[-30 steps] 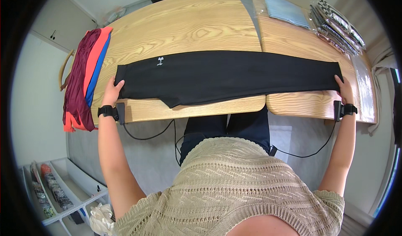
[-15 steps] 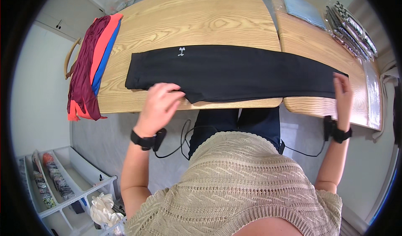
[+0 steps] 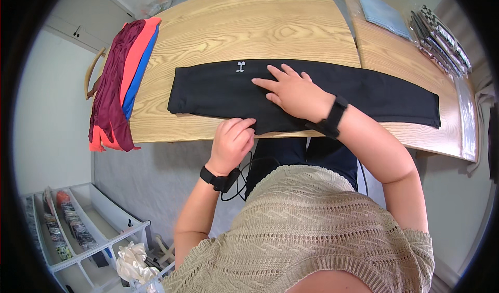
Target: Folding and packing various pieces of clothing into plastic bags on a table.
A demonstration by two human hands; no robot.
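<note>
Black leggings (image 3: 208, 87), folded lengthwise, lie across the wooden table with the waistband end at left and the legs reaching right. A small pale logo sits near the upper edge. My right hand (image 3: 296, 93) rests palm down on the middle of the leggings, fingers spread. At the near edge, by the pointed crotch seam, my left hand (image 3: 234, 142) has its fingers curled together on the black fabric. Its fingertips are partly hidden against the cloth.
Maroon, coral and blue clothes (image 3: 117, 85) drape over the wooden table's (image 3: 208, 33) left end. At the right stand a folded light-blue item (image 3: 384, 15) and bagged patterned garments (image 3: 442, 41). A white divided bin (image 3: 99, 241) with packets is at lower left.
My right hand has moved left from the leg hem to the middle of the leggings and lies flat. My left hand has closed at the near edge.
</note>
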